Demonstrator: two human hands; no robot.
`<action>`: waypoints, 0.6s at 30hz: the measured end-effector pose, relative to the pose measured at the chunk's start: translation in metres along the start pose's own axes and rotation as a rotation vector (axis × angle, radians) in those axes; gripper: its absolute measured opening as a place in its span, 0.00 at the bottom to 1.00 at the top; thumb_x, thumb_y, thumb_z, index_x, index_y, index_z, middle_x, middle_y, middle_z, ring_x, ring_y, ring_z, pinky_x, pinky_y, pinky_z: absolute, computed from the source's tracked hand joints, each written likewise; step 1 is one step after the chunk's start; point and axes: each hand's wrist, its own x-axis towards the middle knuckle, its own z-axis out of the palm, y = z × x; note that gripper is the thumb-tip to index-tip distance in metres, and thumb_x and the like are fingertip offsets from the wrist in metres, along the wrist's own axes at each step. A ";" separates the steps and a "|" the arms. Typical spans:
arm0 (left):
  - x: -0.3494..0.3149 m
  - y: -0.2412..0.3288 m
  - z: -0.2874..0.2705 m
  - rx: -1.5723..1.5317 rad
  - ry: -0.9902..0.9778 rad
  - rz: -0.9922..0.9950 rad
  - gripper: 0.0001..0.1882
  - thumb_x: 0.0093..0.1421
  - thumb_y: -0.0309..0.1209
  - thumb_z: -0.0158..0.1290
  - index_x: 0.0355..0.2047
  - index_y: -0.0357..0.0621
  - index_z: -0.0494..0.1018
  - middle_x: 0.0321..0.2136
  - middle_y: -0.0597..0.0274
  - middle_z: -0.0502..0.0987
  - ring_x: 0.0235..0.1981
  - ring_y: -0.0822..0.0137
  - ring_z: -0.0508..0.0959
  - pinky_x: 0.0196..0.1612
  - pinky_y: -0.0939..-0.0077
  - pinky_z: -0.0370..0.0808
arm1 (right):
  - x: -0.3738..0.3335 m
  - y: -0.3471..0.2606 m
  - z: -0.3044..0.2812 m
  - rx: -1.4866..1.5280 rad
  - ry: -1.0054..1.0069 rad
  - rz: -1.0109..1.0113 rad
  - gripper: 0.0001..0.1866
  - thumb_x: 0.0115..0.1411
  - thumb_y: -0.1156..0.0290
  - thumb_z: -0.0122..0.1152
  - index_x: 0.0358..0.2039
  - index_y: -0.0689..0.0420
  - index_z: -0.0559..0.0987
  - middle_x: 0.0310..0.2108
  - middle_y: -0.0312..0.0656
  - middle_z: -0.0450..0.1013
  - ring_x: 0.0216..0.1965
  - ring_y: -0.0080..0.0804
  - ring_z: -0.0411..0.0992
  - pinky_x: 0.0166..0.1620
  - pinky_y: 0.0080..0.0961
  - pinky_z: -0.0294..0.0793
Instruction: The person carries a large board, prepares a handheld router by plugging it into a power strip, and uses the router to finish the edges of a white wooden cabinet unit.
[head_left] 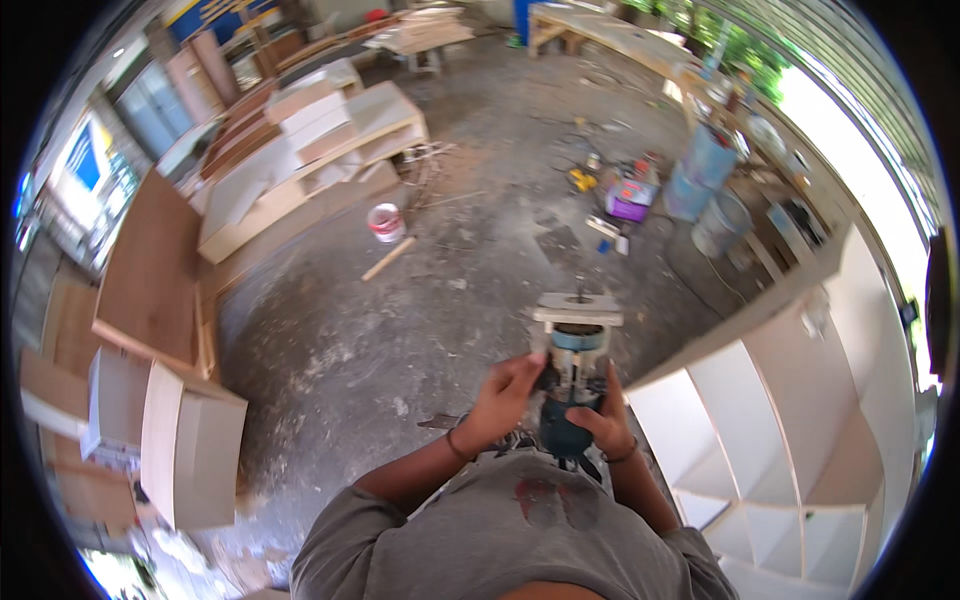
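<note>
A: Where is the power tool?
B: Just right of centre in the lower half of the frame, in front of the grey shirt. A flat, pale plate sits across its upper end, with a thin shaft poking past it.
A: And each grip?
B: The right hand is wrapped around the tool's right side, thumb across the teal body. The left hand has bent fingers at a dark part on the left side; whether they pinch it, I cannot tell.
A: What lies around?
B: A white cabinet with open compartments at lower right, a red-and-white bucket near a wooden stick left of upper centre, and a long wooden counter at upper right.
</note>
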 end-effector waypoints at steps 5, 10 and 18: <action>0.004 0.024 -0.002 0.422 -0.013 0.712 0.10 0.54 0.23 0.55 0.38 0.37 0.72 0.32 0.56 0.73 0.29 0.62 0.73 0.32 0.71 0.71 | -0.004 0.000 -0.014 0.116 -0.013 -0.008 0.44 0.46 0.73 0.64 0.61 0.63 0.53 0.51 0.45 0.66 0.51 0.32 0.66 0.54 0.29 0.65; 0.022 0.016 -0.009 0.591 -0.111 0.928 0.06 0.56 0.25 0.54 0.33 0.38 0.71 0.27 0.54 0.71 0.27 0.62 0.72 0.30 0.72 0.69 | -0.008 0.007 -0.019 0.100 -0.026 0.013 0.44 0.47 0.72 0.64 0.62 0.62 0.51 0.51 0.44 0.65 0.52 0.32 0.65 0.55 0.29 0.64; -0.002 -0.016 0.014 -0.281 0.031 -0.007 0.17 0.64 0.43 0.46 0.34 0.40 0.68 0.28 0.66 0.69 0.31 0.73 0.70 0.33 0.73 0.67 | -0.008 0.005 -0.015 0.094 -0.022 0.051 0.43 0.46 0.71 0.64 0.61 0.62 0.53 0.52 0.44 0.64 0.53 0.31 0.65 0.55 0.28 0.62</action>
